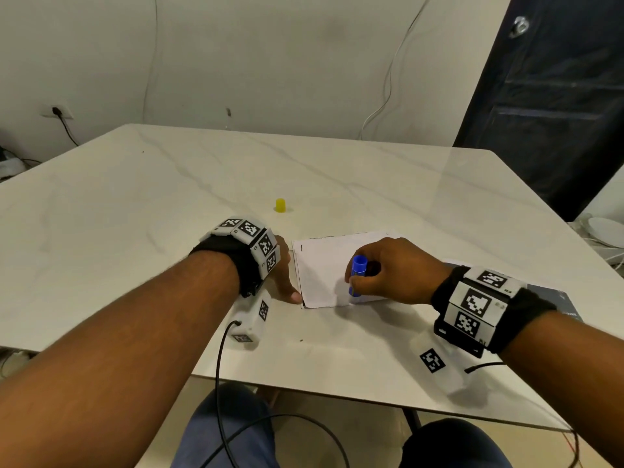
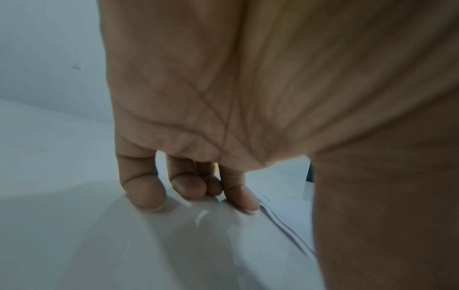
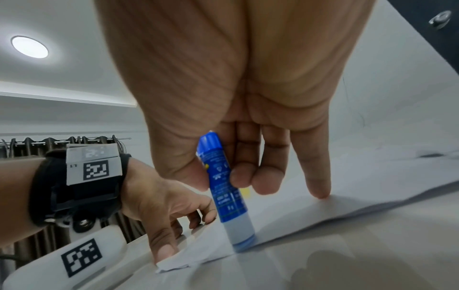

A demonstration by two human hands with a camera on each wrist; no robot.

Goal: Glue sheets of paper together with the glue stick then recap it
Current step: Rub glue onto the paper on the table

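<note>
A white sheet of paper [image 1: 324,265] lies on the marble table [image 1: 135,204], with more sheets under it [image 2: 280,208]. My right hand [image 1: 371,276] grips the uncapped blue glue stick [image 1: 357,276] upright between thumb and fingers. Its glue end presses on the paper's near edge [image 3: 242,243]. The little finger [image 3: 319,186] is straight and touches the sheet. My left hand [image 1: 287,278] rests fingertips down at the paper's left edge. Its thumb [image 3: 164,251] pins the near left corner and its fingers [image 2: 191,188] touch the table. The yellow cap [image 1: 280,205] stands alone farther back.
A dark grey flat object [image 1: 553,298] lies under my right wrist. White items and cables [image 1: 604,231] sit past the table's right edge. The table's front edge [image 1: 337,393] is close to my knees, and a black cable [image 1: 219,366] hangs from the left wrist.
</note>
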